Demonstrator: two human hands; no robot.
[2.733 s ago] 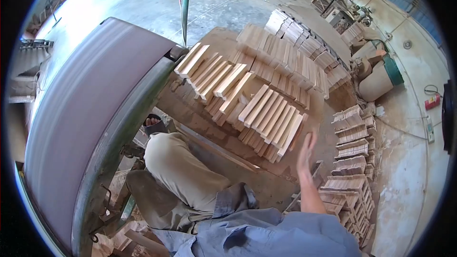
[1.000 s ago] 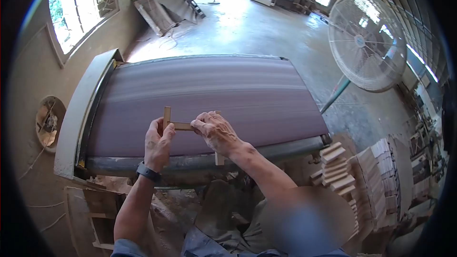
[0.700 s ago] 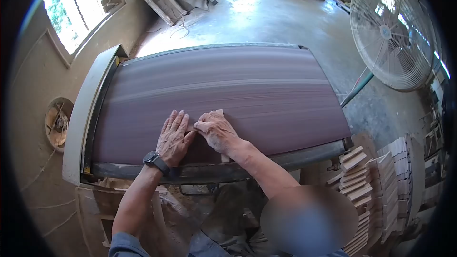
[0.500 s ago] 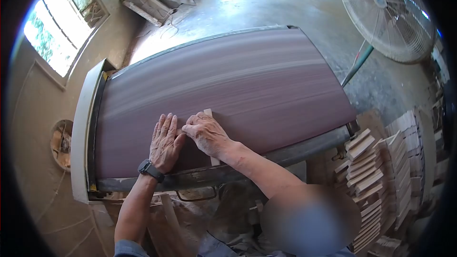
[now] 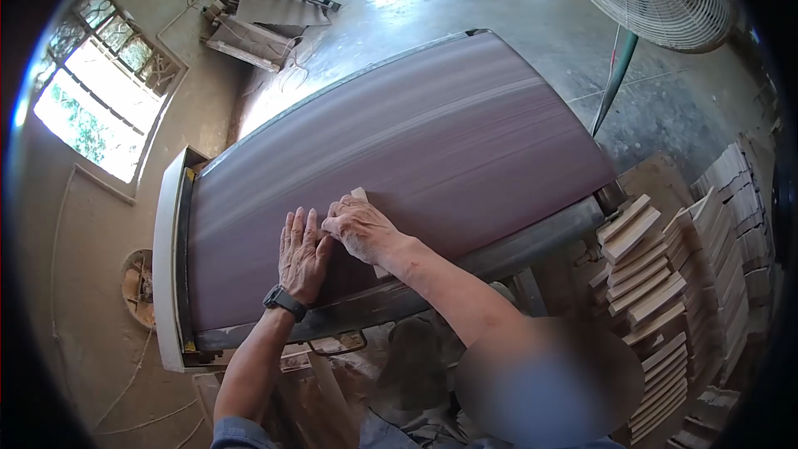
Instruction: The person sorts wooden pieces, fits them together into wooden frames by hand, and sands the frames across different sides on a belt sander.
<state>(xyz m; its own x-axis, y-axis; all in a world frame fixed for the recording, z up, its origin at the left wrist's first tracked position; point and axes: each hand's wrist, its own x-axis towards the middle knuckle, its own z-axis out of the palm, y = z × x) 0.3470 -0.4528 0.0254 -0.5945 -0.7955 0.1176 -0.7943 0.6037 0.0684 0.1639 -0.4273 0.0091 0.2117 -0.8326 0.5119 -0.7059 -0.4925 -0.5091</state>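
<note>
A wide purple-brown sanding belt (image 5: 399, 150) stretches across the middle of the head view. On its near part lies a light wooden piece (image 5: 359, 194), mostly hidden by my hands; its ends show above and below my right hand. My right hand (image 5: 359, 229) has its fingers curled down round the piece. Beside it, my left hand (image 5: 301, 258) lies flat with fingers stretched forward, its thumb near my right fingertips. What is under the left palm is hidden. A dark watch (image 5: 285, 303) is on the left wrist.
The belt machine's dark front edge (image 5: 499, 251) runs below my wrists. Wooden strips (image 5: 644, 278) are stacked at the right, with more stacks beyond. A large fan (image 5: 652, 0) stands at the upper right. The lower right is blurred.
The wooden piece, earlier held up over the belt in both hands, is now down on it. My left hand has gone from gripping to lying flat. The view has turned towards the right-hand stacks.
</note>
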